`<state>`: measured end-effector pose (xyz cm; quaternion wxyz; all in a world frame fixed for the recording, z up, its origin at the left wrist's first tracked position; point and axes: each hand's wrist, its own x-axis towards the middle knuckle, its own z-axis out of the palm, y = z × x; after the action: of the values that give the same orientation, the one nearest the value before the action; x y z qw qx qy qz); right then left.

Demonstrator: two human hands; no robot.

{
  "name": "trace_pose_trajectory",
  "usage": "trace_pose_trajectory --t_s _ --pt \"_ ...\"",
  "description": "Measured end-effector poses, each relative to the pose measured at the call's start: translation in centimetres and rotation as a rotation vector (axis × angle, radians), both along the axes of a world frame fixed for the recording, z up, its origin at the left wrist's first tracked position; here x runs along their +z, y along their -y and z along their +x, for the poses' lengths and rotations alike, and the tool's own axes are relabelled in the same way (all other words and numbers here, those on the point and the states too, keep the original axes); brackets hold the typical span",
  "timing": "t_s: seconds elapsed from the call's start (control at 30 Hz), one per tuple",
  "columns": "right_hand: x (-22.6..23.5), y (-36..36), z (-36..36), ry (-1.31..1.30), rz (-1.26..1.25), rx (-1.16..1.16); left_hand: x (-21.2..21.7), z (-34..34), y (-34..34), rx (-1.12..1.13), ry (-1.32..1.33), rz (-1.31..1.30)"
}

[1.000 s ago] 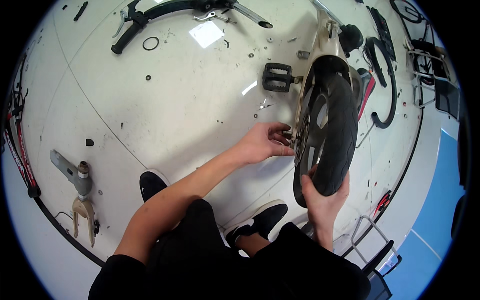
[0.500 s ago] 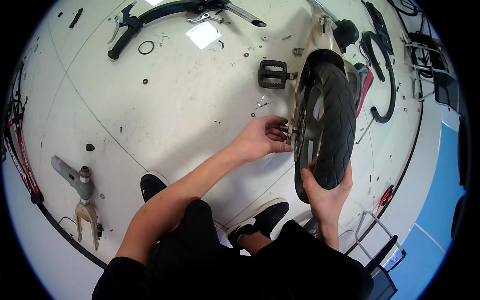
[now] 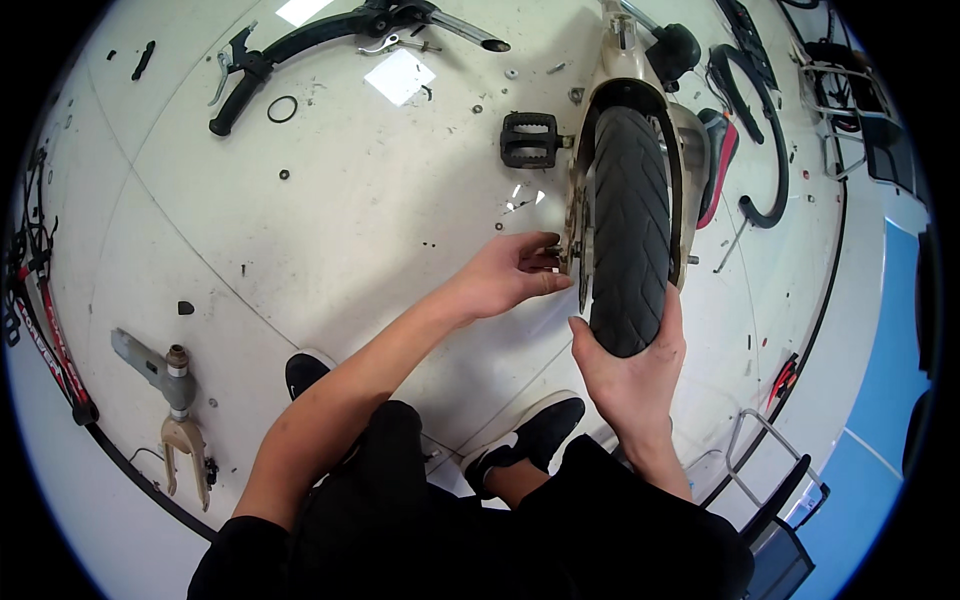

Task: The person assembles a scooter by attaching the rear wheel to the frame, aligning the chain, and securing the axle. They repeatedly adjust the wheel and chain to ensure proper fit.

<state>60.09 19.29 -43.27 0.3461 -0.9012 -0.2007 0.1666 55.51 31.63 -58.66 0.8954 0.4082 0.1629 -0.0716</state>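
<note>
Wheel (image 3: 632, 225) with a black, chevron-grooved tread stands upright right of centre in the frame, set between the arms of a pale gold bicycle frame (image 3: 618, 72) that reaches to the top edge. The right hand (image 3: 635, 375) grips it from below, thumb on the left side and fingers around the right. The left hand (image 3: 512, 275) is at the wheel's left side, fingers curled and thumb nearly straight in a narrow shape beside the frame's metal end; I cannot tell whether it pinches anything there. A black pedal (image 3: 530, 140) juts left from the frame, above that hand. On the pale floor (image 3: 330, 230), a black handlebar (image 3: 315, 32) with a grip and brake lever lies at upper left, near a thin black ring (image 3: 282, 109). A grey and cream fork (image 3: 180, 430) lies at lower left. At upper right lie a red and black saddle-like piece (image 3: 716, 165) and a curved black strip (image 3: 781, 170). Two dark shoes (image 3: 545, 430) show at lower centre.
</note>
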Motion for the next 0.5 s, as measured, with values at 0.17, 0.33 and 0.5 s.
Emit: trace_pose_trajectory --t_s 0.17,0.33,0.5 --pt "-0.7 -1.0 0.6 -0.060 -0.017 -0.014 1.1 1.3 -2.3 -0.079 0.002 -0.251" --pt "-0.5 -1.9 0.7 -0.028 -0.082 0.005 3.3 2.7 -0.7 0.025 -0.119 -0.173" --pt "-0.4 -1.5 1.0 -0.047 -0.074 -0.001 3.9 3.1 -0.2 -0.023 -0.236 -0.018"
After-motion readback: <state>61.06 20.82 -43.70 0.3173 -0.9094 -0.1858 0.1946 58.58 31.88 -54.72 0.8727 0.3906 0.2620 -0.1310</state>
